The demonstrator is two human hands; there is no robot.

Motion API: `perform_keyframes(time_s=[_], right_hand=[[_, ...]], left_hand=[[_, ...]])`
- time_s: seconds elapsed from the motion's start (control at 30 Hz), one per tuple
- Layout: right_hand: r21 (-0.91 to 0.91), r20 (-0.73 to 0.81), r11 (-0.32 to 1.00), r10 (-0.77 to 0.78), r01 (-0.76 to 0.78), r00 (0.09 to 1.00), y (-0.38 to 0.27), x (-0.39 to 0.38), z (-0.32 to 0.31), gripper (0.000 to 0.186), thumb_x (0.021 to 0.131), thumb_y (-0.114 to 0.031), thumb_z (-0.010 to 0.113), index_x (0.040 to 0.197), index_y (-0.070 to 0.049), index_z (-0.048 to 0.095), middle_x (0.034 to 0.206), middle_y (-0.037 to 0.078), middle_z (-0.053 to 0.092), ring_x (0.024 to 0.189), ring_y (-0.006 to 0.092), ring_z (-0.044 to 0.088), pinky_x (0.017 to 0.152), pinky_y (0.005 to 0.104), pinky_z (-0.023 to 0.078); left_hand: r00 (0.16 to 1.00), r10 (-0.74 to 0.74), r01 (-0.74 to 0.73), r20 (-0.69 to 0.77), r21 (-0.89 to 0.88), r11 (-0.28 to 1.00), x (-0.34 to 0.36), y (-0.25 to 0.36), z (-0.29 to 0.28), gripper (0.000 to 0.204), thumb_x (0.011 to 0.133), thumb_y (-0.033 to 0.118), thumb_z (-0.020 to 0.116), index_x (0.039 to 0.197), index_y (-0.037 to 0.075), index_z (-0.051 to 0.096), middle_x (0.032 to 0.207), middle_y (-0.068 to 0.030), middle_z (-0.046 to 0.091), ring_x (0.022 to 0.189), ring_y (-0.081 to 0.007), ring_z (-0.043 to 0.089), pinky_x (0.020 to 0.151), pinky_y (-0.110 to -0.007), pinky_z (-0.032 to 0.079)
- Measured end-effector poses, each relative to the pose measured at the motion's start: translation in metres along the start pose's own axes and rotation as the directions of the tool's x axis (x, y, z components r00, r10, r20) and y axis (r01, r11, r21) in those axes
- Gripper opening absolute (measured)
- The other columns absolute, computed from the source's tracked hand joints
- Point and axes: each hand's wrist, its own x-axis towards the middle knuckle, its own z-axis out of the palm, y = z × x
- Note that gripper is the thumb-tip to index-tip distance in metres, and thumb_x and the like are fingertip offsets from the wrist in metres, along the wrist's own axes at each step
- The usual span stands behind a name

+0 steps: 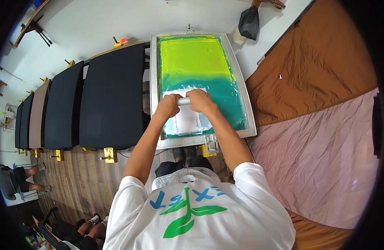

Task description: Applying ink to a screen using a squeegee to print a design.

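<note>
A screen-printing frame [244,95] with a pale metal border lies in front of me. Its mesh is yellow-green at the far end and teal nearer me. Both my hands grip a squeegee [184,101], whose silvery bar shows between them, crosswise over the mesh. My left hand [169,106] is closed around its left part and my right hand [201,101] around its right part. White ink [188,121] covers a rectangular patch under and in front of the squeegee. The squeegee's blade is hidden by my hands and the bar.
Black fabric-covered boards [113,96] stand in a row at left, with a brownish one [38,114] among them. Yellow clamps [110,155] stick out at their near ends. Brown and pinkish cloth [308,150] hangs at right. Other people [19,181] are at lower left.
</note>
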Motion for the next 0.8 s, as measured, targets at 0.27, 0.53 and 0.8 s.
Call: perform_keyframes(time_s=[0.27,0.53,0.8], right_hand=[[0.076,-0.012,0.997,-0.016,0.017,1.000,0.001,-0.032,0.021,0.029,0.068,0.003,0.065,0.095,-0.004,0.070,0.098,0.019,0.068,0.096,0.0376,0.066,0.083,0.0463,0.055],[0.075,-0.056,0.997,-0.025,0.029,0.998,-0.009,-0.078,0.034,0.032,0.067,0.005,0.066,0.098,-0.001,0.068,0.096,0.017,0.064,0.097,0.0370,0.060,0.085,0.0463,0.052],[0.086,-0.045,0.996,-0.005,0.009,0.999,-0.020,-0.123,0.044,0.044,0.063,0.008,0.065,0.106,-0.002,0.066,0.103,0.015,0.062,0.103,0.0356,0.058,0.086,0.0467,0.050]], left_hand=[[1.000,-0.011,0.011,0.025,0.004,1.000,-0.031,0.021,0.006,0.043,0.070,-0.010,0.060,0.107,0.008,0.072,0.090,-0.0226,0.070,0.084,-0.0398,0.068,0.078,-0.044,0.055],[0.999,-0.045,0.047,0.020,-0.105,0.993,-0.075,0.044,0.009,0.038,0.070,-0.011,0.060,0.104,0.003,0.069,0.096,-0.0215,0.068,0.086,-0.0418,0.067,0.078,-0.047,0.054],[0.999,-0.037,0.033,-0.022,-0.143,0.989,-0.116,0.057,0.023,0.043,0.069,-0.013,0.059,0.108,0.003,0.067,0.103,-0.0190,0.069,0.088,-0.0402,0.067,0.078,-0.045,0.055]])
